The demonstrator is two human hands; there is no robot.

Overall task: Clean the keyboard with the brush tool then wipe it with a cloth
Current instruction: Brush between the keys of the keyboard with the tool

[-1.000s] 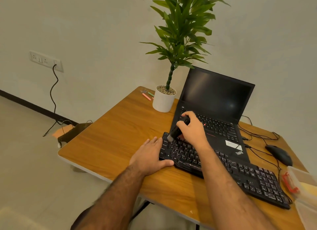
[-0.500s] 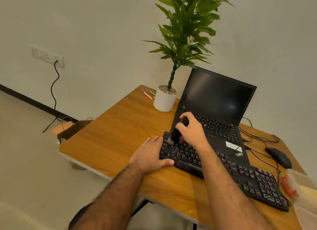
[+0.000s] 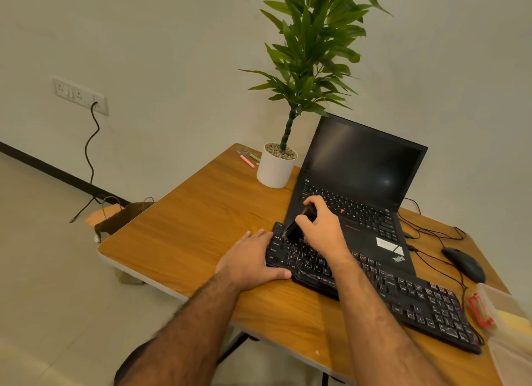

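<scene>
Room: a pale plaster wall with a white socket panel [image 3: 80, 95] and a black cord [image 3: 91, 143] hanging from it down to the light tiled floor.
Table: a wooden table with an orange-brown grain top [image 3: 184, 230] stands near the wall, its near corner rounded.
Keyboard: a long black keyboard with white-lettered keys [image 3: 383, 287] lies slantwise across the near part of the table, its far edge just beside the front of the laptop.
Right hand: the right hand [image 3: 322, 227] is curled round a short black brush tool [image 3: 296, 224], which tilts down to the keys at the keyboard's far left corner; the bristle end itself is too dark to make out.
Left hand: the left hand [image 3: 250, 262] lies flat on the table against the keyboard's left end, fingers straight along its side and the thumb pressed to its near edge, holding nothing.
Laptop: an open black laptop with a dark screen [image 3: 359, 166] sits behind the keyboard.
Plant: a tall green leafy plant in a white round pot [image 3: 275, 169] stands at the laptop's left, with a pink marker [image 3: 247, 161] lying near it at the table's far edge.
Right side: a black mouse [image 3: 463, 264] with its thin cable rests beyond the keyboard's right end, and a clear plastic box with a red clasp [image 3: 506, 325] sits at the table's right edge.
</scene>
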